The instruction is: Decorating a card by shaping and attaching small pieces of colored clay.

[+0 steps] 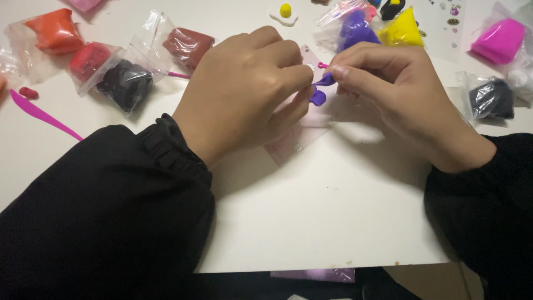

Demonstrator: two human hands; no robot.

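My left hand and my right hand meet above the middle of a white board. Between their fingertips they pinch a small piece of purple clay, part flattened, part rounded. Both hands have their fingers curled around it. Under the hands lies a pale pink card, mostly hidden. Black sleeves cover both forearms.
Clear bags of clay lie around: orange, red, black and brown at the left, purple, yellow, pink and dark at the right. A pink plastic tool lies far left. A small clay fried egg sits at the back.
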